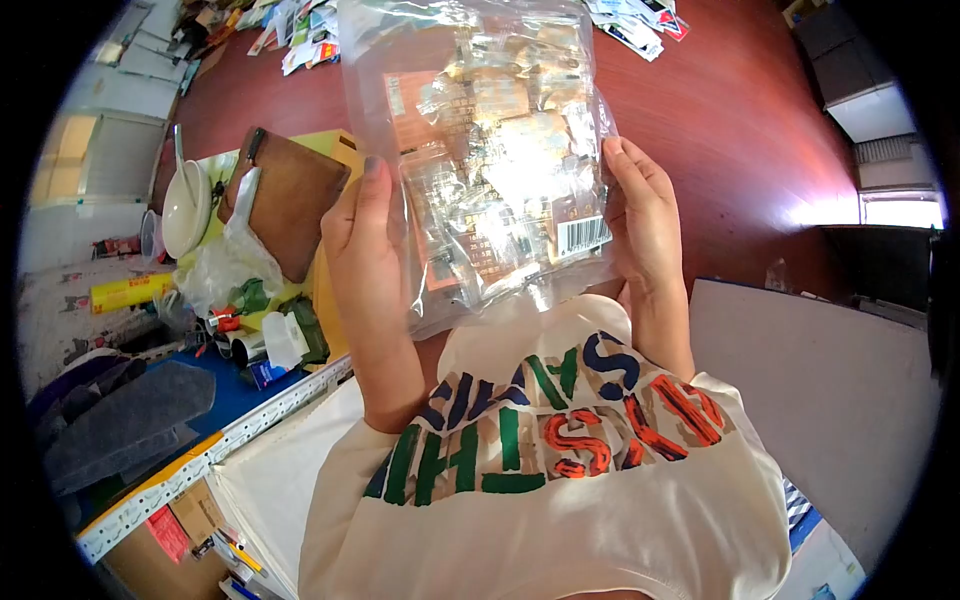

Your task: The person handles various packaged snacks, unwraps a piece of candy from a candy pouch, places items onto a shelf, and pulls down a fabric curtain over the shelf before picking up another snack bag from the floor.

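Note:
A large clear plastic bag [490, 160] is held up in front of the chest, with small printed packets and a barcode label showing through it. Glare whitens its middle. My left hand [370, 240] grips the bag's left edge, thumb pointing up along the front. On the right edge, my right hand [645, 205] holds the bag with the thumb in front and the other fingers partly hidden behind it. The bag is upright, its lower edge just above the printed shirt.
A brown board [290, 205], a white pan [185, 210], a yellow roll [130, 292] and a crumpled plastic bag [225, 270] lie at the left. Scattered papers [635, 25] lie on the reddish floor [740, 150]. A grey panel [800, 390] stands at the right.

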`<action>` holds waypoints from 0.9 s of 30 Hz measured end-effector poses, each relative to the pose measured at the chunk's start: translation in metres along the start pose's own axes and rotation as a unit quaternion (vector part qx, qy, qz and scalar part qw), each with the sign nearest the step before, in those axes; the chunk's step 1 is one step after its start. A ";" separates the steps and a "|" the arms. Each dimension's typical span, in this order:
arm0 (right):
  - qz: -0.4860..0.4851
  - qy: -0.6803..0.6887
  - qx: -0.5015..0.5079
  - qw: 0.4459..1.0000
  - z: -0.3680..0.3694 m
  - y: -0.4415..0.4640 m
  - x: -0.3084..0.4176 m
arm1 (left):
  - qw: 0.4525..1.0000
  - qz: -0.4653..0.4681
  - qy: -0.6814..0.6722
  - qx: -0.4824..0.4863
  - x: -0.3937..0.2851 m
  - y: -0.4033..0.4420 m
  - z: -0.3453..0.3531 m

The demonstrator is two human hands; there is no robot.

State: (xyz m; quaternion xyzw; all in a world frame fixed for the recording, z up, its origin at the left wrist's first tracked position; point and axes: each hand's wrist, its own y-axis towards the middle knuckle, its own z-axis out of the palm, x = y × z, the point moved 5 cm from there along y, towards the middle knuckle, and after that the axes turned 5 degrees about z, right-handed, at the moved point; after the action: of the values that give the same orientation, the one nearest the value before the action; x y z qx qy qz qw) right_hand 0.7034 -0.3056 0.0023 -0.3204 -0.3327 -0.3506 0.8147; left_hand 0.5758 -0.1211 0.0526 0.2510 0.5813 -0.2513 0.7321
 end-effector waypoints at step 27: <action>-0.161 -0.108 -0.005 0.981 -0.005 -0.014 0.013 | 0.994 -0.031 -0.098 -0.044 0.015 -0.007 -0.027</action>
State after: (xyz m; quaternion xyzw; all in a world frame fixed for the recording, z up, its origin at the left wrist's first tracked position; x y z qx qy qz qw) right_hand 0.7007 -0.3214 0.0135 -0.3028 -0.4641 -0.4424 0.7051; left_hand 0.5541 -0.1095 0.0324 0.1743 0.5249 -0.2717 0.7876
